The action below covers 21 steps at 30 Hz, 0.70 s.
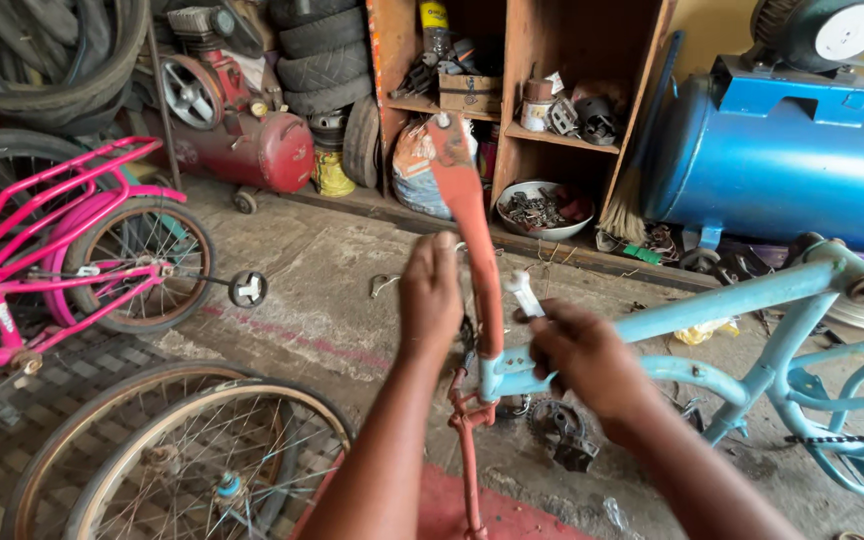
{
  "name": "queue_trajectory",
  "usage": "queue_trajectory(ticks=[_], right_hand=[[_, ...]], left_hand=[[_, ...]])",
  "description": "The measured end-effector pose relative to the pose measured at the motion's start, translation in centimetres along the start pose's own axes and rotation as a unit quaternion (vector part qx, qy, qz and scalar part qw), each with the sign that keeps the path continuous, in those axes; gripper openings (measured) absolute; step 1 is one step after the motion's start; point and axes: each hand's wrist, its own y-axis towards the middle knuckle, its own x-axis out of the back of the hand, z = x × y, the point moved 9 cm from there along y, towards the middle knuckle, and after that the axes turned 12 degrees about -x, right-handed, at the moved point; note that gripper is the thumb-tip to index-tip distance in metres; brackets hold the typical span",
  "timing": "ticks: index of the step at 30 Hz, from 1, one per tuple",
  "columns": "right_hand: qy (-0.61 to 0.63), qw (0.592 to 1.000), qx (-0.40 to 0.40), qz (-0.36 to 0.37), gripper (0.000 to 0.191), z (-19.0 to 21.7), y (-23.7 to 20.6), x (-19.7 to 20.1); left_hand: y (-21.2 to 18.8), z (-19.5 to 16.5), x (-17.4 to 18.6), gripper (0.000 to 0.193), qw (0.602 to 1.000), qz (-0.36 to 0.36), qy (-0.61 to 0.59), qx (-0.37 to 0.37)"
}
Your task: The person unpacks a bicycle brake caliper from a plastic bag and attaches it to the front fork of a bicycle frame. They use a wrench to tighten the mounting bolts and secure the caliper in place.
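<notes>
The light blue bicycle frame (752, 300) lies tilted across the concrete floor (322, 290), and everything here can be placed from its front tube. An orange-red fork (472, 210) stands up through that tube, its long blade rising toward the wooden shelves (542, 70) behind the frame. The left hand (430, 295) sits just left of the fork, fingers curled together near the blade; whether they actually clamp the metal or only rest against it cannot be told from behind. The right hand (584, 355) is on the frame's top tube just behind the front tube, fingers closed around a small white tool (524, 293) whose end pokes up toward the fork.

Beneath the front tube a chainring (557, 425) lies on the floor. To the frame's left two loose wheels (192, 460) lean low, and farther left stands a pink bicycle (62, 240). Behind the frame are a red compressor (252, 145) and a large blue tank (772, 155).

The frame seems steadied only by the two hands, so a hard push on the tool could roll it sideways. If the tool slips off its seat, the right knuckles would likely strike the fork or tube. The fork, if loose in the tube, may swing and pinch the left fingers.
</notes>
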Motion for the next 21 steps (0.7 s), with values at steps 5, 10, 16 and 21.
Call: queue_trajectory(ticks=[5,10,16,21], right_hand=[[0.000,0.995,-0.096,0.020,0.024,-4.9,1.0,-9.5],[0.276,0.938,-0.204,0.053,0.021,-11.6,4.5,-16.3],[0.395,0.894,-0.210,0.010,0.015,-14.1,9.3,-18.1],[0.412,0.891,-0.189,-0.012,0.006,-14.9,11.3,-17.7]], left_hand=[[-4.4,8.2,5.8,0.036,0.941,0.157,0.161,0.254],[-7.5,15.5,6.1,0.028,0.934,0.166,0.115,0.293],[-9.3,19.7,1.6,0.026,0.948,0.105,-0.064,0.295],[-9.0,20.0,-0.8,0.026,0.956,0.113,-0.069,0.263]])
